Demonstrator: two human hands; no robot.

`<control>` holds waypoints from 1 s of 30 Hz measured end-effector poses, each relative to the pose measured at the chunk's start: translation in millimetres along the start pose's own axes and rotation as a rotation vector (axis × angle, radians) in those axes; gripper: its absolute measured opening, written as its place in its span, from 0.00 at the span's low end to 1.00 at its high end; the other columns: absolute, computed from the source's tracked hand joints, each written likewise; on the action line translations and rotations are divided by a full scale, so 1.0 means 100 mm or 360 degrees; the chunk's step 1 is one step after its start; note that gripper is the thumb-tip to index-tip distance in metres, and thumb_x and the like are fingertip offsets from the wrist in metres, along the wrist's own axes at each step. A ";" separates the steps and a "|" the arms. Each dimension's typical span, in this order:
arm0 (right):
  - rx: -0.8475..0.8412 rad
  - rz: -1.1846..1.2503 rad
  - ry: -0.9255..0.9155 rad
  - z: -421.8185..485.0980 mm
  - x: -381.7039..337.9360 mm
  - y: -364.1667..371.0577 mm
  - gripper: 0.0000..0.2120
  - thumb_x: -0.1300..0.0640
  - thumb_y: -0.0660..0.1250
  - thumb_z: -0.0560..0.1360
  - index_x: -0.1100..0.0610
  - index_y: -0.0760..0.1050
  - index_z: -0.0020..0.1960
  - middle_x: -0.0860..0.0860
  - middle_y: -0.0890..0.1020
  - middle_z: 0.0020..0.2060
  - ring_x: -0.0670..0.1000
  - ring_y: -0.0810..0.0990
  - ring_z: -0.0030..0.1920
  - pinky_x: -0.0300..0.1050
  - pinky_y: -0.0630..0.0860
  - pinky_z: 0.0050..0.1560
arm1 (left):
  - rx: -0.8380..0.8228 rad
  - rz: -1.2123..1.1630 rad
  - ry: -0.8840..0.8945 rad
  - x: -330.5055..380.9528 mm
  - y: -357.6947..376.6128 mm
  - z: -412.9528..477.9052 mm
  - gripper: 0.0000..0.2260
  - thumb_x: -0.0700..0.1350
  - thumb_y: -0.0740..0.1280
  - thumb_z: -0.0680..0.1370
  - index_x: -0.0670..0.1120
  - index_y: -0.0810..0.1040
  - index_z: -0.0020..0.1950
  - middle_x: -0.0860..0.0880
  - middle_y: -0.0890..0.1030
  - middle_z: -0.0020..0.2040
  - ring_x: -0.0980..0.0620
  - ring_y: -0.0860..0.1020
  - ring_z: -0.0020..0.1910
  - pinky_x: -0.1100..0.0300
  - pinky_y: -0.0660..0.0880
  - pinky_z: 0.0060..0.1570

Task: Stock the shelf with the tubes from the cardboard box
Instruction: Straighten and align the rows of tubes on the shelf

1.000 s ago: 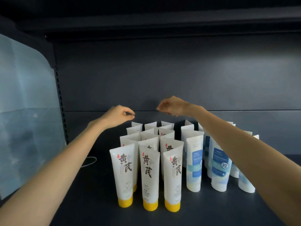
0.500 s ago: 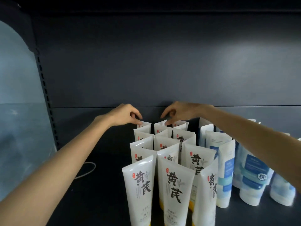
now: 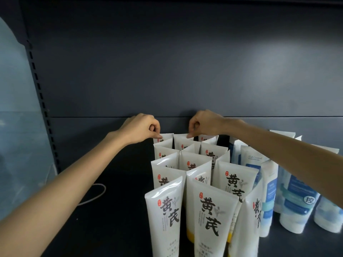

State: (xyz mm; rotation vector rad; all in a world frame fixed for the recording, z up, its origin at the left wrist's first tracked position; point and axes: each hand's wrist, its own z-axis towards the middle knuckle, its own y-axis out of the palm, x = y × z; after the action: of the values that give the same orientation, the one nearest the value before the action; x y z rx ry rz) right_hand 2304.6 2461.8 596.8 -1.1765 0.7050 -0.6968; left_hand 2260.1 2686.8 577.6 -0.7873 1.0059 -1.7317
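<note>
At shelf (image 3: pixel 111 173) rear: left hand (image 3: pixel 142 129) pinches back-left tube (image 3: pixel 165 136); right hand (image 3: pixel 205 125) pinches back-middle tube (image 3: pixel 181 140).

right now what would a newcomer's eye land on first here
First, the block of white tubes with bold black characters, standing in rows at the centre front of the dark shelf. Behind it, the left hand pinches the top of the back-left tube, and the right hand pinches the back-middle tube. Blue tubes stand to the right, below the right forearm.
</note>
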 end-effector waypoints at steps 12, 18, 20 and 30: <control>0.0039 -0.0018 0.0132 0.05 -0.02 0.05 0.07 0.51 0.73 0.71 0.54 0.79 0.41 0.49 0.80 0.41 0.51 0.78 0.45 0.42 0.75 0.46 | 0.0075 -0.0079 -0.0054 -0.01 0.09 -0.02 0.07 0.52 0.71 0.73 0.49 0.78 0.42 0.55 0.72 0.40 0.56 0.70 0.37 0.63 0.61 0.32; 0.0030 0.0100 0.0122 -0.04 0.01 -0.10 0.09 0.49 0.71 0.73 0.56 0.80 0.45 0.47 0.78 0.40 0.48 0.75 0.43 0.36 0.70 0.42 | 0.0092 -0.0125 -0.0087 0.00 0.11 -0.02 0.07 0.51 0.71 0.73 0.49 0.79 0.43 0.55 0.70 0.39 0.55 0.69 0.38 0.61 0.60 0.32; 0.0019 0.0051 0.0163 -0.08 0.05 -0.19 0.10 0.49 0.69 0.74 0.56 0.79 0.46 0.48 0.78 0.41 0.48 0.74 0.44 0.35 0.69 0.40 | 0.0084 -0.0133 -0.0097 0.00 0.10 -0.03 0.07 0.52 0.72 0.73 0.49 0.80 0.43 0.55 0.70 0.39 0.55 0.69 0.39 0.61 0.60 0.32; -0.0225 -0.0219 0.0297 -0.33 0.25 -0.27 0.11 0.50 0.68 0.75 0.53 0.76 0.35 0.46 0.74 0.31 0.46 0.69 0.34 0.34 0.67 0.38 | 0.0056 -0.0178 0.0099 0.23 0.01 0.08 0.10 0.51 0.70 0.74 0.49 0.82 0.54 0.55 0.69 0.41 0.55 0.71 0.43 0.64 0.62 0.35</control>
State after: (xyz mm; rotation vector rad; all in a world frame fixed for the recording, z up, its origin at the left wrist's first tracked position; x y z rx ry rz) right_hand 2290.0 2417.3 612.1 -1.3095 0.8462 -0.8918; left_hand 2259.7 2662.8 582.0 -0.7840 0.9865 -1.8746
